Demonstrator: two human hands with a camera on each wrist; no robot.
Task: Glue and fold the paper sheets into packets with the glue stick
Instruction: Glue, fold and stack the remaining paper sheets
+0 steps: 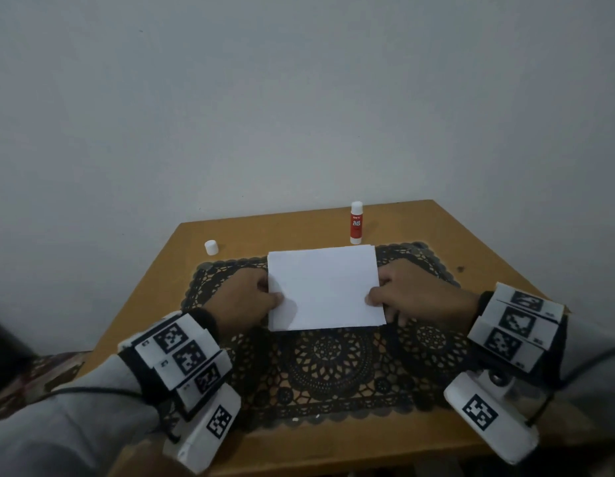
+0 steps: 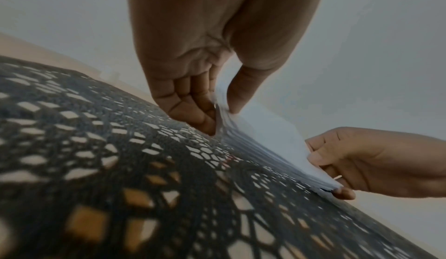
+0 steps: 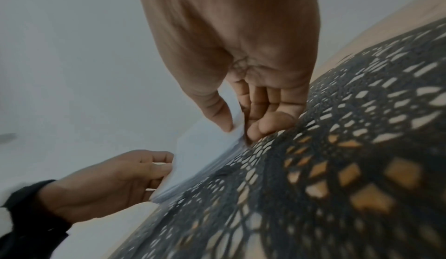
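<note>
Your left hand (image 1: 246,297) pinches the paper's (image 1: 325,287) left edge, your right hand (image 1: 411,294) its right edge; the stack lies on the mat (image 1: 333,370), long axis across you. The uncapped glue stick (image 1: 356,223) stands just beyond it, nearer your right hand.

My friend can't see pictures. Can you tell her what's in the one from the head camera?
Two hands hold a stack of white paper on a black lace mat: the left hand pinches its left edge and the right hand its right edge. Behind the paper on the wooden table, a red glue stick stands upright, with its white cap off to the left.
</note>
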